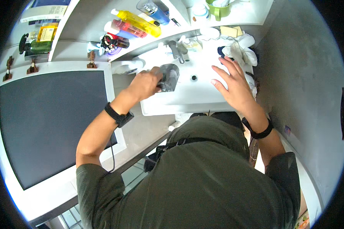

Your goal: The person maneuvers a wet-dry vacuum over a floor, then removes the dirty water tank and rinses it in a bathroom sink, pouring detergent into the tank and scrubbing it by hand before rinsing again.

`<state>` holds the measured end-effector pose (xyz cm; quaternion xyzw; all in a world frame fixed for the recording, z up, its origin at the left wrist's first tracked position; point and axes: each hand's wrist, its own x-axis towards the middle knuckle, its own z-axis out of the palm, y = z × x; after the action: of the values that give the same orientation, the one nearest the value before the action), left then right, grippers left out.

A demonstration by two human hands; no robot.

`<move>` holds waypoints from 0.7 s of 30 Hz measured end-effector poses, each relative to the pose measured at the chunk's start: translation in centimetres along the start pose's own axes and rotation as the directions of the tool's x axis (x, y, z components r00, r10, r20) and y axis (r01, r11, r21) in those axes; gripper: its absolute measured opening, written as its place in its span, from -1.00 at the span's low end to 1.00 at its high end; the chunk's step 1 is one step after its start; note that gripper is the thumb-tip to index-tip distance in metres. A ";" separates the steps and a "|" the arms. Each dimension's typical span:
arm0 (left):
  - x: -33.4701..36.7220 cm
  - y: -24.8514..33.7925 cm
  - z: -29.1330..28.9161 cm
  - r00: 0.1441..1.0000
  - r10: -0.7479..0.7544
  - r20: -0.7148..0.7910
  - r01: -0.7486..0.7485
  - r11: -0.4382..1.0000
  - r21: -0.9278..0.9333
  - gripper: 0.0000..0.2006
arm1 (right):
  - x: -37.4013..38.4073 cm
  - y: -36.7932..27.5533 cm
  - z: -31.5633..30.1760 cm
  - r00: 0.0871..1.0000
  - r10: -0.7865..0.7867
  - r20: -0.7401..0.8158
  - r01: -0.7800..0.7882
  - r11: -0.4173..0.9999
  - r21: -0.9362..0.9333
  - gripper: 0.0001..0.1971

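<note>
My left hand (pixel 143 84) is closed around a dark see-through cup (pixel 169 78), which is tilted over the left side of the white sink (pixel 195 102). To the right, my right hand (pixel 233 83) hovers over the basin with its fingers spread and nothing in them. Its fingertips are nearest to a bundle of white cloth (pixel 244 51) on the sink's far right corner. A grey faucet (pixel 174 50) stands at the back, and the round drain (pixel 193 78) shows between my hands. Whatever the cup may contain is hard to make out.
A white-framed cabinet door (pixel 110 82) with a dark panel hangs open on rusty hinges at left. Shelves behind the sink hold a yellow bottle (pixel 137 23), a red bottle (pixel 130 28) and a green mug (pixel 218 11). Yellowish bars (pixel 229 31) lie behind the sink. A grey wall (pixel 302 76) bounds the right.
</note>
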<state>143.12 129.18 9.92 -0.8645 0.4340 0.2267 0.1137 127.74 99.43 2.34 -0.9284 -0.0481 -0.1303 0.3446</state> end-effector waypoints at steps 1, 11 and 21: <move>-0.2 -0.1 1.0 0.998 0.060 -0.013 -0.057 0.986 0.159 -0.58 | -0.5 0.2 -0.1 1.000 0.020 0.009 -0.020 1.000 0.017 -0.59; -5.9 -0.9 1.6 0.956 0.288 -0.046 -0.229 0.839 0.494 -0.72 | -2.3 2.2 0.7 0.999 0.034 0.040 -0.036 0.998 0.053 -0.61; -6.6 0.6 0.6 0.922 0.354 -0.156 -0.215 0.805 0.552 -0.81 | -0.3 -5.0 6.8 0.889 -0.457 0.033 0.451 0.885 0.114 -0.40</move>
<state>139.04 133.68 12.68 -0.7461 0.6156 0.0026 0.2538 127.97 107.68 0.47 -0.8759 -0.2805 -0.1773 0.3502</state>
